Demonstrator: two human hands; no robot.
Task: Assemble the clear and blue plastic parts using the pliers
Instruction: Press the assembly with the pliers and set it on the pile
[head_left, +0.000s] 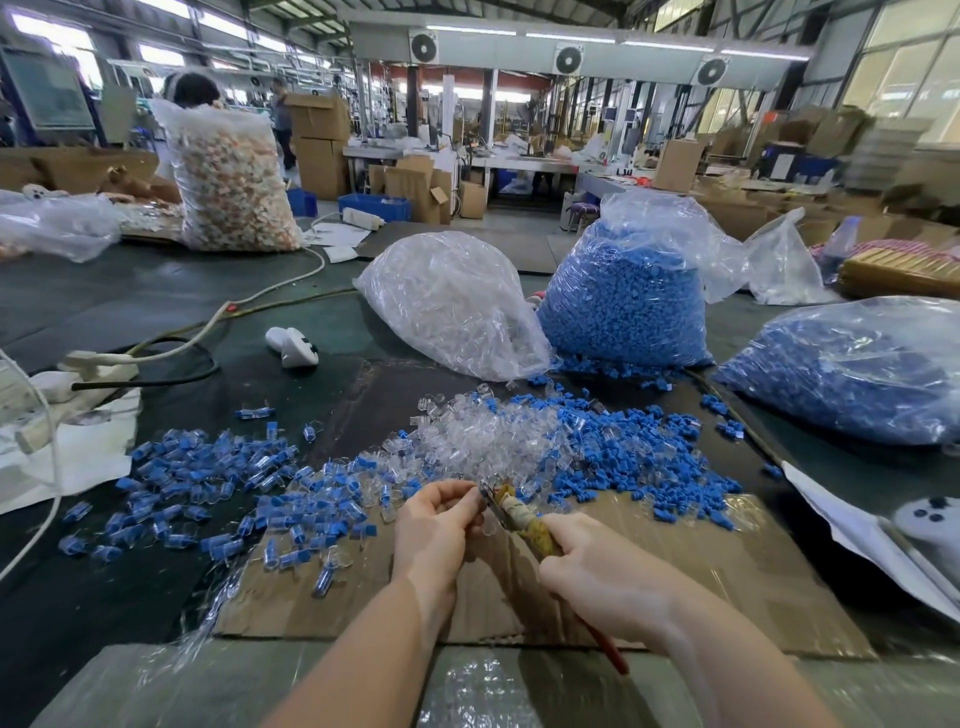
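Observation:
My right hand (597, 569) grips the taped handles of the pliers (524, 517), whose jaws point up and left toward my left hand (436, 519). My left hand pinches a small clear part (488, 527) at the plier jaws; the part is mostly hidden by the fingers. Just beyond my hands lies a loose heap of clear parts (493, 431), with loose blue parts (639, 457) to its right. Joined clear-and-blue pieces (208, 483) are scattered to the left. All of this rests on a flat cardboard sheet (727, 571).
Behind the heaps stand a bag of clear parts (452, 301) and two bags of blue parts (628, 296) (857, 364). A power strip (78, 379) with cables lies at the left, a white controller (293, 345) near it. White paper (872, 545) lies at the right edge.

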